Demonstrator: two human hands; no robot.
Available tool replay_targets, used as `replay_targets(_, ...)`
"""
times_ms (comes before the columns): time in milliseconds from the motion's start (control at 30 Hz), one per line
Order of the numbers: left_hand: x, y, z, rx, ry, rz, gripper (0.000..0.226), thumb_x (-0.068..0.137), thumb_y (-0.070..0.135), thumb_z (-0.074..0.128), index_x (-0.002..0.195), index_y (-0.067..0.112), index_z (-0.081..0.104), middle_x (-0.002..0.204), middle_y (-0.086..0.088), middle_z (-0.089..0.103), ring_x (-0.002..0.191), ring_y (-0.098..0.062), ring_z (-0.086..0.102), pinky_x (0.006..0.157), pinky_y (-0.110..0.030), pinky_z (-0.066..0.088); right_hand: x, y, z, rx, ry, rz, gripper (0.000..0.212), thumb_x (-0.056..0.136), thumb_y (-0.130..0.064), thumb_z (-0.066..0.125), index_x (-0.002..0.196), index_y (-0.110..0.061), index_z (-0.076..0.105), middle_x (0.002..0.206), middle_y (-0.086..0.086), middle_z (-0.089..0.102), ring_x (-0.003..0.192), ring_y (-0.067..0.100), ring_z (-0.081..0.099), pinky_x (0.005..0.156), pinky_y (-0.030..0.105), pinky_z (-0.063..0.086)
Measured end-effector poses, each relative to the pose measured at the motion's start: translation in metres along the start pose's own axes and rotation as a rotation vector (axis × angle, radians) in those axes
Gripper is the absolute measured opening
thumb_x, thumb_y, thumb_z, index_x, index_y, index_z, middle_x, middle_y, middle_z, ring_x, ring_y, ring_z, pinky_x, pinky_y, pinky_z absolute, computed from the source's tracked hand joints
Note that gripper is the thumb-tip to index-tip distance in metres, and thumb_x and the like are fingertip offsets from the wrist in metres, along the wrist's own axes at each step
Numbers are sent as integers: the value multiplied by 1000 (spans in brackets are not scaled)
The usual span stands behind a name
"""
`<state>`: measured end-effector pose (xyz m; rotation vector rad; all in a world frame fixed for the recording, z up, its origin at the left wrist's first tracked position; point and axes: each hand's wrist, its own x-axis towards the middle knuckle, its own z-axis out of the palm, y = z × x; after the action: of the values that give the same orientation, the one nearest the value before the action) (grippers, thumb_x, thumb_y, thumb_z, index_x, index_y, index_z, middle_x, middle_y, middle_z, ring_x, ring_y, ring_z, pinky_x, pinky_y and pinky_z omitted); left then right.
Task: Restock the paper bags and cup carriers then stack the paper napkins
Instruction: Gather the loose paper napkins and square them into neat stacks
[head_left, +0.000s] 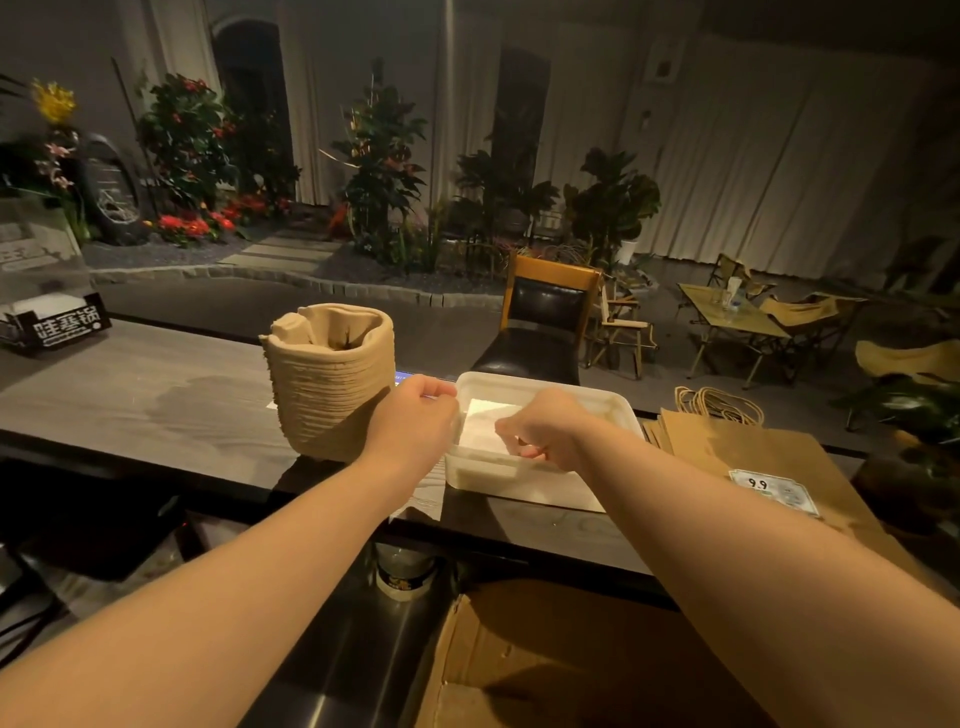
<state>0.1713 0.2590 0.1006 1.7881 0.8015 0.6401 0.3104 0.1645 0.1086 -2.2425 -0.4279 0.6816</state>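
The white paper napkins (485, 423) lie inside a translucent white plastic tub (524, 475) on the grey wood-grain worktop (156, 400). The right hand (543, 428) reaches into the tub, its grip curled and pinching the napkins; the left hand (415, 418) holds the tub's left rim with curled fingers. A tall stack of brown moulded-pulp cup carriers (330, 382) stands just left of the left hand. Flat brown paper bags (753, 447) with twisted handles lie just right of the tub, labelled "9.9". The tub sits near the worktop's front edge
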Motion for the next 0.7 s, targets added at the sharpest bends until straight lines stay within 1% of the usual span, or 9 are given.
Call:
replay_targets(67,-1,-2,-1,-28,-5,-8,13,106,25,54,114,26,64,103,6,64,93,-13,60,67,-23,47,-4,-5,0,-49,-7,70,8,88,-7,71,94,-3,67,93,10,63,71,17,57,62,23,49)
replay_targets(100,-1,-3,-1,-46,-11,-13,12,106,26,54,113,26,64,104,4,64,93,-14,61,69,-24,49,-5,-6,-1,-68,-18,109,15,88,-6,70,103,-3,69,102,10,65,79,17,59,67,23,50)
replay_targets(200,0,-5,-2,-81,-17,-23,11,106,27,54,109,25,65,101,1,65,92,-17,62,72,-26,51,-7,-10,-1,-63,-51,136,18,91,-6,68,109,-5,68,121,13,66,84,18,60,64,24,52)
replay_targets(267,0,-5,-3,-82,-20,-25,11,106,28,54,109,26,64,102,2,65,94,-17,62,75,-27,52,-6,-7,-2,-103,21,67,8,94,-13,67,100,-7,67,114,13,68,85,20,64,68,27,55)
replay_targets(367,-3,-2,-3,-98,-32,-27,12,105,28,55,111,25,65,104,2,65,96,-17,62,79,-30,54,-4,1,-3,-185,187,-79,11,96,-19,62,95,-9,68,96,9,71,84,23,68,74,32,61)
replay_targets(433,-8,0,-4,-100,-41,-20,13,106,28,54,113,24,64,103,1,65,93,-17,61,78,-29,52,-9,8,-3,-174,278,-200,13,96,-19,59,93,-10,69,85,5,68,80,21,67,73,34,61)
replay_targets(533,-19,5,-6,-105,-36,-6,17,106,33,53,112,22,65,100,1,65,90,-15,60,76,-28,49,-29,14,-2,-167,372,-354,18,101,-30,55,112,-18,62,98,-5,65,80,10,60,61,23,48)
replay_targets(600,-31,8,-7,-113,-42,1,20,106,36,52,111,22,66,100,2,66,91,-16,59,79,-31,50,-48,20,-3,-168,425,-446,25,102,-37,54,123,-24,59,110,-6,64,85,8,60,65,21,48)
replay_targets(700,-54,10,-7,-123,-73,-2,20,106,39,52,108,27,67,100,1,68,92,-18,59,90,-40,53,-82,29,-7,-185,472,-552,27,102,-41,53,122,-25,61,108,-9,64,87,7,60,70,19,48)
